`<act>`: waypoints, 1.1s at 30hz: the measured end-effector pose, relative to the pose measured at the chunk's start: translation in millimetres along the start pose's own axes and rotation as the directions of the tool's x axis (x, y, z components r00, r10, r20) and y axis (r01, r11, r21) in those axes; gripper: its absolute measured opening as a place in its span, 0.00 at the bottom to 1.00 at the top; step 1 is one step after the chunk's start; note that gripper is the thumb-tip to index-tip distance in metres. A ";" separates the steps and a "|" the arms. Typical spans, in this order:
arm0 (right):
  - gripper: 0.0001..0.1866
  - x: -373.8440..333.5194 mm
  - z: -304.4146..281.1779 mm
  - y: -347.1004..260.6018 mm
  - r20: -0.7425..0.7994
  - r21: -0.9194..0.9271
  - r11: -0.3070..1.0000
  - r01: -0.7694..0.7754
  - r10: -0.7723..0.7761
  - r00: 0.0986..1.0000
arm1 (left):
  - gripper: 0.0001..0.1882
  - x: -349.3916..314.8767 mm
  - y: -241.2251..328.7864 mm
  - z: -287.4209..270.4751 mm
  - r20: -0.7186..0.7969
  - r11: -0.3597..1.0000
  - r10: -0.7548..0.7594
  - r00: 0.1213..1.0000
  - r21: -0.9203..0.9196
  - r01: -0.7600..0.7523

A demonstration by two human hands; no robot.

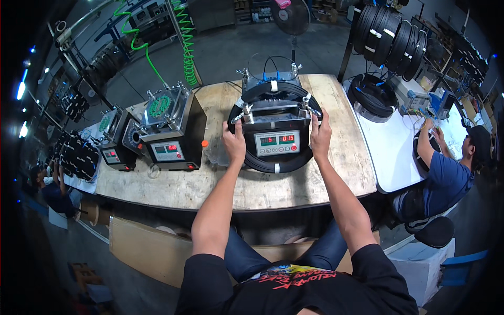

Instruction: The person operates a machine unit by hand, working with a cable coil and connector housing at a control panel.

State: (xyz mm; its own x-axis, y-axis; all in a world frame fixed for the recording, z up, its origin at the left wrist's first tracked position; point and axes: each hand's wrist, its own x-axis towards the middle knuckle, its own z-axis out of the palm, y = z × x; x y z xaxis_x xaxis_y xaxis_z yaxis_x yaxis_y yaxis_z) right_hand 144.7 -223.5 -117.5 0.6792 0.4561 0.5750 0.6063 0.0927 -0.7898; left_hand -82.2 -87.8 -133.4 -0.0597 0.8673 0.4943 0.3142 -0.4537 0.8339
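cable, wound into a black coil [256, 161], is what you have between your hands, upright like a ring, over the wooden table [336, 178], nearer its right edge than its left end and a little back from the front edge. your left hand [234, 143] is partly closed on the ring's left side, and your right hand [321, 137] is partly closed on its right side; on both, the thumb points up along the near face and the fingers curl toward the outside. gripping at opposite sides probably keeps the weight even and the loop round, while pale ties spaced about it likely stop the turns from spreading. through the ring you see the display panel [276, 144] of a dark machine, framed by your thumbs; whether the coil touches that machine, you cannot tell from here. metal clamps [247, 111] stand at its top corners, presumably to hold down whatever is fitted there. two similar machines stand toward the table's left end, the nearer one carrying a round green plate [160, 106], their screens turned to the front edge, perhaps so you can read them seated. an orange cap [205, 143] shows just left of your left hand.
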 end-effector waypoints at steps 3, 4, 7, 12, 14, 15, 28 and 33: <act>0.19 0.0 0.3 3.4 0.002 -0.010 1.000 -0.008 0.008 1.000 | 0.27 0.7 10.1 -0.7 0.002 1.000 -0.017 1.000 0.007 0.017; 0.19 0.1 1.1 3.0 -0.001 -0.009 1.000 -0.006 0.006 1.000 | 0.27 1.5 7.7 -0.6 0.001 1.000 -0.021 1.000 0.010 0.021; 0.23 -1.7 3.8 7.5 -0.063 -0.005 0.993 -0.122 0.121 0.991 | 0.29 1.0 8.8 -1.0 0.041 0.998 -0.065 0.997 0.011 0.064; 0.25 -20.5 6.9 22.5 -0.079 -0.018 0.963 -0.268 0.266 0.961 | 0.32 -10.2 -2.7 5.8 -0.066 1.000 -0.019 0.998 -0.026 0.017; 0.25 -23.5 8.0 20.6 -0.074 -0.008 0.950 -0.312 0.310 0.948 | 0.32 -17.8 -8.4 7.1 -0.116 0.999 -0.028 0.993 -0.021 0.026; 0.25 -22.5 6.6 20.2 -0.078 -0.027 0.954 -0.299 0.296 0.952 | 0.32 -21.3 -5.8 8.3 -0.116 0.997 -0.071 0.991 -0.015 0.070; 0.23 -18.0 4.1 18.1 -0.055 0.021 0.971 -0.238 0.238 0.970 | 0.35 -19.7 -12.9 10.0 -0.125 0.998 -0.062 0.990 -0.028 0.059; 0.19 -19.3 -0.9 13.7 0.003 0.088 0.969 -0.229 0.230 0.973 | 0.33 -22.5 -10.4 2.4 -0.075 0.995 -0.053 0.996 -0.083 0.047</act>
State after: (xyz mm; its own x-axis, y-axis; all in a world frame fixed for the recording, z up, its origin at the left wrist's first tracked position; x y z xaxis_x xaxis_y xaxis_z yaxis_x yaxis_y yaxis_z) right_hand 140.3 -231.9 -139.2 0.7992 0.4677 0.3776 0.3960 0.0630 -0.9161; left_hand -81.9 -102.2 -153.8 -0.1472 0.8724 0.4661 0.2310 -0.4279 0.8738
